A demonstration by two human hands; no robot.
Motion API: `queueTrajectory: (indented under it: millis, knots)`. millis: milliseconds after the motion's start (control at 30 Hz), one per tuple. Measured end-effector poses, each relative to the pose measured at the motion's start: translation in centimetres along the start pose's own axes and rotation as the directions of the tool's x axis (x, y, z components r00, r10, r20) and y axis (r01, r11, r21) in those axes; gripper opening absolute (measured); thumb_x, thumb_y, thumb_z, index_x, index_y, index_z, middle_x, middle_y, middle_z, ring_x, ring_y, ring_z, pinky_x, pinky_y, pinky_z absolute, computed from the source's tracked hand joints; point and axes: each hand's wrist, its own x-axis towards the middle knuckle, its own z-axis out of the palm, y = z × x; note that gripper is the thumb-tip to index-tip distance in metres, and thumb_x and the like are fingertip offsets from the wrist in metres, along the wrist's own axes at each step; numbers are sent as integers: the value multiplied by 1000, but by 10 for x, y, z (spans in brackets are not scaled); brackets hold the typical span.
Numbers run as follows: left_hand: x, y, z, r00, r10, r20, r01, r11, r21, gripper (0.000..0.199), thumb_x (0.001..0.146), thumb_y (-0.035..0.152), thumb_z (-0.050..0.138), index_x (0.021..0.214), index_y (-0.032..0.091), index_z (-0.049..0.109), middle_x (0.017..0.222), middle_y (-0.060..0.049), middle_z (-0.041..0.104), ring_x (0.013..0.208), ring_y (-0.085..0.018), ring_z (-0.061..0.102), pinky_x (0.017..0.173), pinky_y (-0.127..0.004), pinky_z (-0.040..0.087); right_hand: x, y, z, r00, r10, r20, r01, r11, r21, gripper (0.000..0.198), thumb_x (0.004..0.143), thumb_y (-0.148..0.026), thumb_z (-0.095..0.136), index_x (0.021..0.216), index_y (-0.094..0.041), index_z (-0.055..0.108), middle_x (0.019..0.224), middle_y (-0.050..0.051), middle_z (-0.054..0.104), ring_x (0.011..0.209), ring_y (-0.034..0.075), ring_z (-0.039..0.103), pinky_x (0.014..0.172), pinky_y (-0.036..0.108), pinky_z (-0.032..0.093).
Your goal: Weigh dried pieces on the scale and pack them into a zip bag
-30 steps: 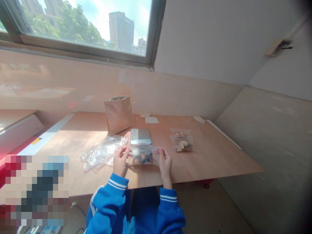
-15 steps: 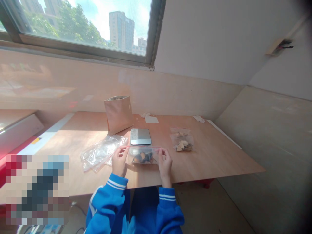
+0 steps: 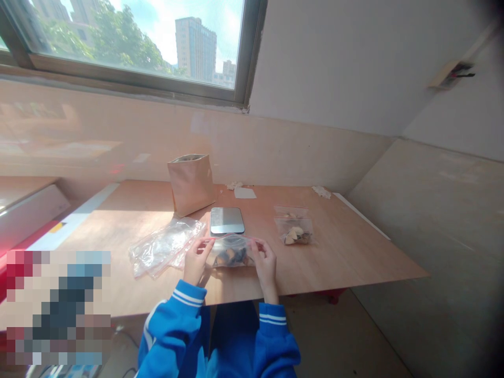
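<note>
Left grip (image 3: 195,261) and right grip (image 3: 265,263) are pinching a clear, rectangular plastic bag (image 3: 232,255) by its top sides, probably steadying the mouth.

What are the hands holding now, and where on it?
Left hand and right hand pinch a part-filled clear bag by opposite ends of its top edge.

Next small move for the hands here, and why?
Probably run a pinch along the top edge of the held bag, from the left hand toward the right hand: both hands grip that edge near its ends, its middle bows upward between them, and pieces lie inside. Whether the seal is shut can't be told.
</note>
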Motion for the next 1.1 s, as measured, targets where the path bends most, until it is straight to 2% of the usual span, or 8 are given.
queueTrajectory:
  millis: [200, 467, 567, 733, 800, 1100]
  knots:
    - [-1, -4, 1, 998, 9, -61, -7, 999, 36, 42, 75, 56, 64, 86, 17, 72, 93, -9, 72, 82, -22, 65, 73, -32, 49, 0, 1, -2, 999, 2, -39, -3, 1000, -14, 33, 84, -48, 63, 89, -16, 70, 85, 7, 74, 79, 20, 66, 75, 32, 50]
    - [1, -17, -2, 992, 74, -100, -52, 978, 204, 31, 79, 51, 61, 80, 21, 70, 84, -6, 70, 75, -21, 62, 65, -30, 45, 0, 2, -3, 997, -4, -75, 1, 999, -38, 33, 81, -48, 66, 84, -16, 73, 84, 7, 74, 78, 19, 63, 75, 33, 49]
    - [0, -17, 0, 994, 52, -99, -35, 985, 166, 33, 80, 51, 61, 82, 20, 69, 84, -6, 70, 74, -20, 62, 66, -30, 46, 0, 4, -2, 998, 31, -48, -30, 999, 14, 34, 81, -49, 66, 84, -16, 72, 85, 7, 74, 80, 20, 65, 77, 33, 50]
    - [-1, -9, 2, 999, 8, 49, -11, 999, 49, 36, 75, 53, 65, 83, 18, 70, 87, -7, 71, 74, -17, 64, 68, -28, 49, -1, 6, -1, 991, 107, 83, -117, 986, 117, 35, 80, -49, 68, 89, -16, 70, 86, 7, 74, 80, 20, 67, 75, 31, 52]
    - [-1, -6, 3, 996, 11, 83, -13, 1000, 20, 36, 72, 52, 68, 82, 17, 71, 89, -8, 71, 76, -19, 65, 68, -29, 50, -2, 6, -1, 988, 122, 99, -135, 981, 137, 35, 79, -49, 69, 90, -16, 70, 86, 7, 74, 80, 20, 67, 74, 31, 53]
    - [-5, 1, 5, 1000, 9, 20, -9, 1000, 10, 35, 67, 53, 73, 72, 18, 72, 80, -7, 71, 75, -20, 64, 63, -27, 48, -2, 4, 0, 990, 125, 61, -132, 984, 123, 36, 79, -50, 69, 90, -15, 73, 86, 8, 75, 82, 21, 68, 76, 32, 54]
